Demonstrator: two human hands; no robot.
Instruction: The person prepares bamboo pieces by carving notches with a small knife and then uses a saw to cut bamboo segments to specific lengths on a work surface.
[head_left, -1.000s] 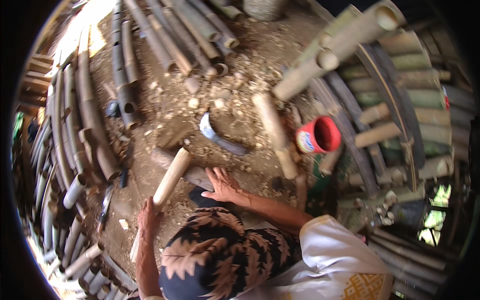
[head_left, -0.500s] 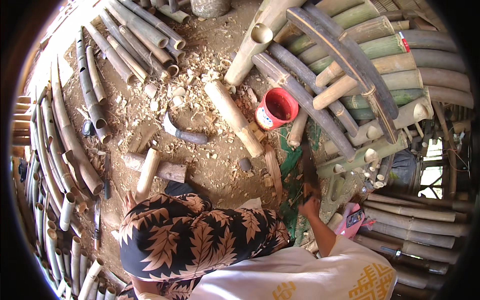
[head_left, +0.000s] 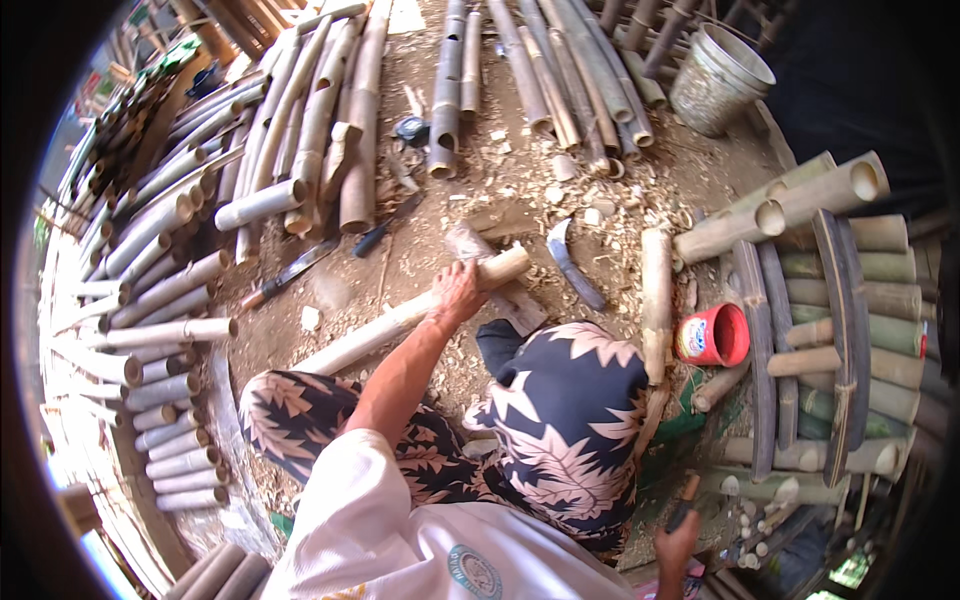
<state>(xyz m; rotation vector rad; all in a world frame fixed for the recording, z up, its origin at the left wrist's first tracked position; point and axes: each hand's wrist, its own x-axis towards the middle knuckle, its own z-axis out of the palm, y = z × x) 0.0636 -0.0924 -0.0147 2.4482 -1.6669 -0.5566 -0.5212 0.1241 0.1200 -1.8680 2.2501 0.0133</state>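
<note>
Left hand [head_left: 458, 291] grips the pale bamboo pole [head_left: 400, 322] near its far end.

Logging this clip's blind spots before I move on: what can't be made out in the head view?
- Right hand: at the lower edge; what the dark handle belongs to can't be told.
- Left hand: palm side hidden against the bamboo pole.
- Red cup: contents unclear.
- Metal bucket: inside not visible from this angle.

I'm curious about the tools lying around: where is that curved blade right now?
In the head view, the curved blade lies on the chip-strewn ground right of centre, between the bamboo pole under the left hand and a short bamboo piece.
</note>
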